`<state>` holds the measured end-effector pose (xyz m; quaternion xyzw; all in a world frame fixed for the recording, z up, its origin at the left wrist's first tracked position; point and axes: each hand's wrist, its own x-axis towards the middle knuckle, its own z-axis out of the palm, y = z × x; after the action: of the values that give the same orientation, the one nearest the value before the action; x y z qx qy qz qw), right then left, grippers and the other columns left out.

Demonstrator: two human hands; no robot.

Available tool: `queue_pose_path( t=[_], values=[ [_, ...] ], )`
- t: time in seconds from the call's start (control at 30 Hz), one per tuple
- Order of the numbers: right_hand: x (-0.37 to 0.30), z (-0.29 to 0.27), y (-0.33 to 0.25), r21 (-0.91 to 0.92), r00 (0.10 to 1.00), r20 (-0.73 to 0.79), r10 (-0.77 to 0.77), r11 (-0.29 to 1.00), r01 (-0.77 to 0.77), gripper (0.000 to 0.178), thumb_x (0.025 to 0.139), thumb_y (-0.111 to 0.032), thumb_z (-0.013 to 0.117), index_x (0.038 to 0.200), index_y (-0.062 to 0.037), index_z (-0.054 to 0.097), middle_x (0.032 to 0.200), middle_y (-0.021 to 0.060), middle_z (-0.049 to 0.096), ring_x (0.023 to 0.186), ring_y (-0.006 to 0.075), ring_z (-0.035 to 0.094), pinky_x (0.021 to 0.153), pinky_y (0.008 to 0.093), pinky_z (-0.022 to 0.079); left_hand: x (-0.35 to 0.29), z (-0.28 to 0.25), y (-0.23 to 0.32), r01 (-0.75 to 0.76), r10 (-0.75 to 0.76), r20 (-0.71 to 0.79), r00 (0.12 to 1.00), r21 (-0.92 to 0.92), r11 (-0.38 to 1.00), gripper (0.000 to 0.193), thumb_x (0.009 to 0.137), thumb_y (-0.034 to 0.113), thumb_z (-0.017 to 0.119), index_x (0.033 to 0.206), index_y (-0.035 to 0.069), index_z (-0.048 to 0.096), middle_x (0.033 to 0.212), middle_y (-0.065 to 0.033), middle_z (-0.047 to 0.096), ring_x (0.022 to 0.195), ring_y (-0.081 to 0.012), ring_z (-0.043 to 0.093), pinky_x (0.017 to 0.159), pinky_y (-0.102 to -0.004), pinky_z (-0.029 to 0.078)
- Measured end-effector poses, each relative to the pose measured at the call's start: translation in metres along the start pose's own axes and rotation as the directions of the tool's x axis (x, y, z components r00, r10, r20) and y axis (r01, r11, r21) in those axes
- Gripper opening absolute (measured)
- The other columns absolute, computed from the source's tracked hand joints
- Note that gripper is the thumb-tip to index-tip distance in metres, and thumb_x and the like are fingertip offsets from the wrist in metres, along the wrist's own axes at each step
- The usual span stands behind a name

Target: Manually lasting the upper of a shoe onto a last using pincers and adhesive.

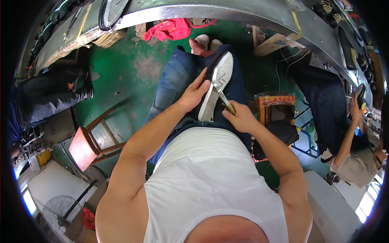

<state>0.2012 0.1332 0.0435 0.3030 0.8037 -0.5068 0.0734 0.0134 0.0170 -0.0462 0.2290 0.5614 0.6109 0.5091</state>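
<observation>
A shoe [223, 72] lies sole side up across my lap, its toe pointing away from me. The underside is pale, with a dark line on it, and a dark edge runs round the toe. My left hand [195, 94] grips its left side, thumb on the underside and fingers along the edge. In my right hand [241, 116] is a metal hand tool [222, 96] with an olive handle, its kind not clear. The tool's far end meets the shoe's middle by my left thumb. The tips of my right fingers are partly hidden.
A long metal-edged workbench [170, 14] curves across the far side, bearing another shoe [112, 14]. Red cloth [170, 29] lies beneath it. A wooden stool [87, 148] stands left, a fan [60, 212] lower left. At right, a co-worker's hand [355, 109] holds a dark shoe.
</observation>
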Motion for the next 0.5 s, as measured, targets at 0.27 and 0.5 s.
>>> queue_pose_path(
  t=[0.27, 0.5],
  values=[
    [0.025, -0.053, -0.002, -0.493, 0.931, -0.054, -0.361, 0.820, 0.290, 0.025, 0.091, -0.018, 0.061, 0.103, 0.0024, 0.055, 0.091, 0.0219, 0.064, 0.081, 0.0370, 0.065, 0.073, 0.0447, 0.052, 0.002, 0.013, 0.008, -0.025, 0.029, -0.028, 0.999, 0.120, 0.993, 0.066, 0.100, 0.026, 0.057, 0.156, 0.011, 0.025, 0.147, -0.0108, 0.045, 0.131, -0.0166, 0.043, 0.109, -0.0277, 0.033],
    [0.028, 0.020, 0.021, 0.344, 0.995, -0.008, 0.101, 0.934, -0.092, 0.025, 0.095, -0.025, 0.058, 0.088, -0.0011, 0.059, 0.071, 0.0059, 0.063, 0.059, 0.0156, 0.058, 0.058, 0.0329, 0.049, -0.002, 0.014, 0.014, -0.217, 0.248, -0.019, 0.969, 0.421, 0.881, 0.058, 0.101, 0.016, 0.050, 0.154, 0.008, 0.028, 0.144, -0.0179, 0.048, 0.131, -0.0239, 0.048, 0.108, -0.0301, 0.037]
  ],
)
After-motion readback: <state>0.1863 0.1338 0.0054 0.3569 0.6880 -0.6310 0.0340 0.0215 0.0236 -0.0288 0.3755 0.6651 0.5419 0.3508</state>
